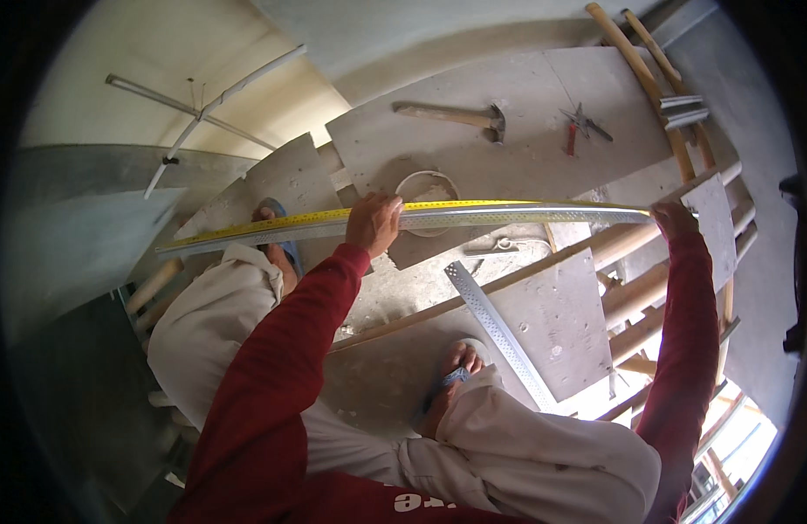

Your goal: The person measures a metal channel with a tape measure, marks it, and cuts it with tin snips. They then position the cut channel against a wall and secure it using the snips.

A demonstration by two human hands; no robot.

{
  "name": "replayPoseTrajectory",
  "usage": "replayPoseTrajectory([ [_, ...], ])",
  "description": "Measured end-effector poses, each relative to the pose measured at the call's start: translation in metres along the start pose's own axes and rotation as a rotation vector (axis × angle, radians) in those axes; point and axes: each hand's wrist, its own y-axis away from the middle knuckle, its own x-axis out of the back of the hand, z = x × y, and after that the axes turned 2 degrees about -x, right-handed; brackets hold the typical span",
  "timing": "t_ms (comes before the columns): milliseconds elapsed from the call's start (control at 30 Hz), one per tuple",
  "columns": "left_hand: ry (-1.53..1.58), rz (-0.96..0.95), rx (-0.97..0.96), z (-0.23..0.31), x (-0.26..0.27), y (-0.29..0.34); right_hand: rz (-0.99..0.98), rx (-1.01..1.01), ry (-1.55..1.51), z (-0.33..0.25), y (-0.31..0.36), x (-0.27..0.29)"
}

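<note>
Left grip (374, 224) on marked yellow tape (290, 220); white-lettered red shirt (351, 499)

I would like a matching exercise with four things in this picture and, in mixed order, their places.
1. Yellow tape measure
2. Wooden-handled hammer
3. Pliers with one red handle
4. Loose perforated silver metal strip

A. Beside the right foot
B. Far grey board, left of pliers
C. Held by left hand and right hand
D. Same board, right of hammer

1-C; 2-B; 3-D; 4-A
</note>
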Motion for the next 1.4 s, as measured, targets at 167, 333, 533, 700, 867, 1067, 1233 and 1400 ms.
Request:
replayPoseTrajectory([
  [167, 0.037, -0.071, 0.007, -0.004, -0.004, -0.002, 0.067, 0.093, -0.012, 0.016, -0.001, -0.017],
  [333, 0.054, 0.002, -0.017, -0.008, 0.000, -0.003, 0.008, 0.317, 0.311, 0.055, -0.030, -0.057],
  [533, -0.151, 0.019, 0.053, -0.010, 0.020, -0.009, -0.047, 0.147, 0.030, 0.034, -0.033, -0.047],
  [700, -0.125, 0.037, 0.114, -0.017, 0.032, -0.013, -0.116, 0.109, -0.022, 0.002, -0.038, -0.029],
  [867, -0.151, 0.014, 0.111, -0.025, 0.037, -0.015, 0.005, 0.235, -0.111, 0.003, -0.036, -0.028],
  [1067, -0.116, 0.018, 0.104, -0.021, 0.045, -0.017, -0.210, 0.086, -0.182, -0.022, -0.028, 0.005],
  [1233, -0.115, 0.015, 0.080, -0.018, 0.047, -0.023, -0.205, 0.087, -0.105, -0.046, -0.012, 0.029],
  [1400, -0.121, -0.070, 0.107, -0.011, 0.038, -0.018, -0.155, 0.000, -0.281, -0.025, -0.010, 0.014],
])
